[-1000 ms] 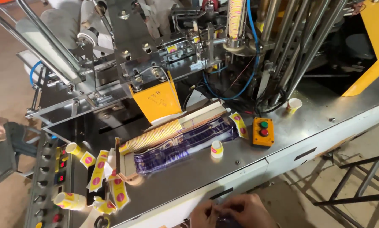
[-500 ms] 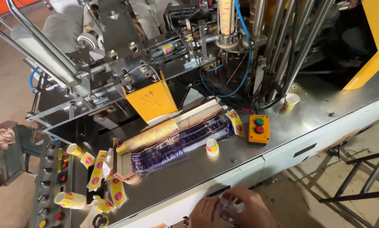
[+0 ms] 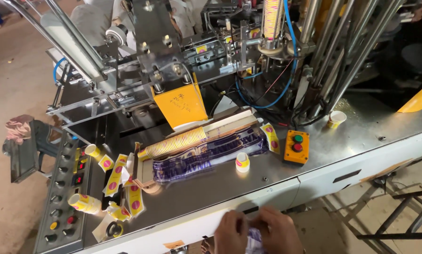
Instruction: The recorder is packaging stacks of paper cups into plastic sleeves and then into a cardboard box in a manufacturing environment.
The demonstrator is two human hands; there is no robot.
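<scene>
My left hand (image 3: 231, 231) and my right hand (image 3: 277, 230) are close together at the bottom edge, just in front of the machine table's front edge. Both pinch a small crumpled piece of purple and white printed plastic film (image 3: 254, 240) held between them. On the steel table (image 3: 342, 141) above my hands lies a long stack of nested paper cups (image 3: 173, 144) on a sheet of the same purple film (image 3: 206, 156). A single paper cup (image 3: 242, 162) stands upside down beside that film.
An orange button box (image 3: 296, 146) with a green and a red button sits right of the film. Another cup (image 3: 336, 119) stands at the right. Loose cups and flat cup blanks (image 3: 114, 175) lie at the left by a control panel (image 3: 62, 197). A yellow guard (image 3: 180, 106) fronts the machine.
The view has shifted, so the machine sits lower and further right in frame. My hands have risen into view at the bottom and spread slightly on the film piece.
</scene>
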